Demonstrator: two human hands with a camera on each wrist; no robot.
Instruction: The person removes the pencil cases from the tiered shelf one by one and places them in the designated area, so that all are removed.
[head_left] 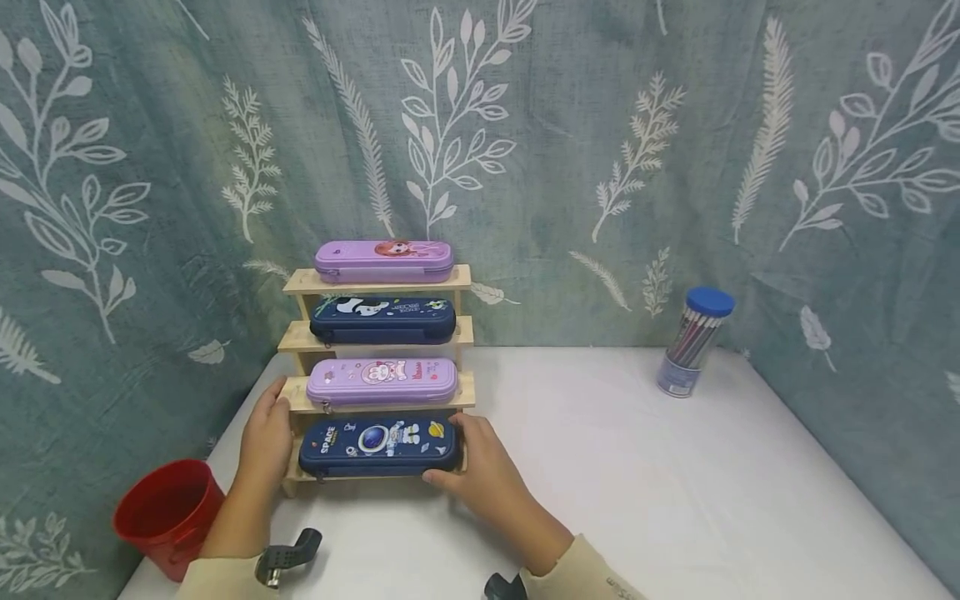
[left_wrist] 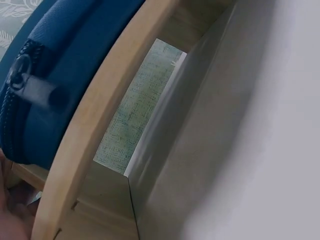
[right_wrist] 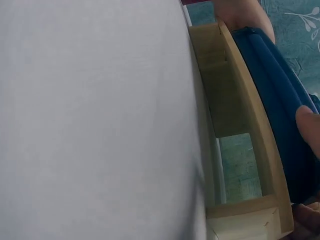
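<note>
Left hand (head_left: pixel 266 437) and right hand (head_left: pixel 480 467) grip the navy "SPACE" pencil case (head_left: pixel 378 447).

The person's left hand (head_left: pixel 266 437) and right hand (head_left: pixel 480 471) are bare, with no rings, gloves or watch showing in the head view. Both forearms wear cream, beige-toned sleeves that end at the wrists; the right sleeve (head_left: pixel 581 571) carries a small line of dark lettering near its cuff, too small to read, and the left sleeve (head_left: pixel 217 577) looks plain. A dark grey, curved plastic mount (head_left: pixel 288 554) sticks up beside the left cuff with a small metal fitting at its base, and a second dark mount (head_left: pixel 504 587) shows at the right cuff, cut off by the frame edge.
</note>
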